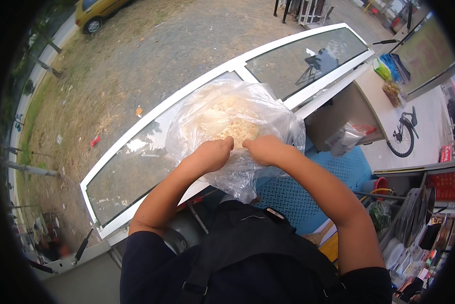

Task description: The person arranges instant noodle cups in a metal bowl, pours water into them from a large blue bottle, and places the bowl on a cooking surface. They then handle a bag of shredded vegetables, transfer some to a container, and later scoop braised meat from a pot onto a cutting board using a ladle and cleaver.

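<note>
A large clear plastic bag (265,108) lies in front of me, partly over a white-framed glass panel. Inside it are pale, round, flat pieces that look like bread or pancakes (238,129), with browned specks. My left hand (214,154) pinches the near edge of the bag between thumb and curled fingers. To its right, my right hand (264,149) grips the same edge, a short gap apart. The lower folds of the plastic hang between my forearms and against my dark top. What my fingertips hold besides the plastic is hidden.
The white-framed glass panel (303,100) spans the area beyond the bag. At right are a blue patterned metal floor (301,193), a silvery bag (347,138), a red bucket (375,185) and a rack of round pans (411,209). A bicycle (402,135) stands farther off.
</note>
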`<state>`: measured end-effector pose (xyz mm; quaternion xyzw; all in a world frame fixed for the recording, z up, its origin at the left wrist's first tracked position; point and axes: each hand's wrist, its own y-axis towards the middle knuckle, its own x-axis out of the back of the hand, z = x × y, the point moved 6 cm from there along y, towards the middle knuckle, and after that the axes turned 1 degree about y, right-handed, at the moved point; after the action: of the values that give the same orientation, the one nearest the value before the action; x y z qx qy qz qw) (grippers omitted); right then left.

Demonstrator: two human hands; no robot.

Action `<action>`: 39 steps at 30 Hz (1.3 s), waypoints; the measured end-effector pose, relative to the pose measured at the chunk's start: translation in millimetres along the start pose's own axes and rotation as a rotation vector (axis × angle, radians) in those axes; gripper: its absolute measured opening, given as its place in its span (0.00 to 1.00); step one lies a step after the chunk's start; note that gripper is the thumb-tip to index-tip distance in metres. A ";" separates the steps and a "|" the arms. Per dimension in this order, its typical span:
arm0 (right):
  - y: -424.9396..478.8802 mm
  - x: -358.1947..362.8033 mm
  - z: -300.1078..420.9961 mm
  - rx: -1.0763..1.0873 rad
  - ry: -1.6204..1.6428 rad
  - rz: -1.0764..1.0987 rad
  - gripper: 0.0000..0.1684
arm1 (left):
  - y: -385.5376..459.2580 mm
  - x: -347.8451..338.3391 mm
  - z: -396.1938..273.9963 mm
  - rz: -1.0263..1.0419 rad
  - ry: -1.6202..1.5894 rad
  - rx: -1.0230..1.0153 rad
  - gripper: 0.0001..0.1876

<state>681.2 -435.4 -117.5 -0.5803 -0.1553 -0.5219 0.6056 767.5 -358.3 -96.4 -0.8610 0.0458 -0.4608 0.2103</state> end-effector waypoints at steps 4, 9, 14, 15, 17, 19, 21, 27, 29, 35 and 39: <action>-28.2 -38.5 -43.5 -0.037 -0.046 0.150 0.16 | -1.4 -18.7 36.7 0.045 0.317 0.038 0.09; -8.0 2.8 -35.6 0.233 0.393 -0.612 0.27 | 22.0 -1.9 -8.2 -0.270 0.250 -0.200 0.10; -11.9 8.7 -72.4 -0.159 0.163 -1.087 0.25 | 41.5 -22.1 -24.2 -0.568 0.203 -0.228 0.19; -15.6 9.3 -74.2 -0.130 0.272 -1.089 0.24 | 44.9 -28.3 -23.4 -0.593 0.222 -0.211 0.20; -25.9 6.3 -65.0 -0.029 0.444 -1.154 0.19 | 49.8 -38.6 -15.8 -0.663 0.243 -0.191 0.15; -28.7 0.6 -65.3 0.013 0.506 -1.144 0.14 | 51.1 -41.1 -13.0 -0.685 0.256 -0.185 0.11; -9.0 -20.8 -79.6 -0.072 0.753 -0.936 0.08 | 55.2 -40.9 -10.7 -0.666 0.263 -0.161 0.08; 13.5 -63.7 -80.0 -0.218 1.339 -0.595 0.07 | 61.1 -28.8 17.1 -0.448 -0.179 0.066 0.07; 21.9 -70.2 -84.1 -0.226 1.244 -0.696 0.08 | 58.9 -22.4 18.5 -0.435 -0.284 0.125 0.08; 24.6 -75.9 -76.2 -0.367 1.727 -0.647 0.07 | 62.0 -28.3 36.3 -0.469 -0.351 0.086 0.08; 25.9 -76.6 -74.6 -0.394 1.763 -0.552 0.06 | 59.3 -25.3 30.5 -0.410 -0.511 0.134 0.07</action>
<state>639.9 -470.9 -213.1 -0.0111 0.3175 -0.9144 0.2509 784.6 -395.4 -154.8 -0.9243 -0.2131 -0.2648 0.1738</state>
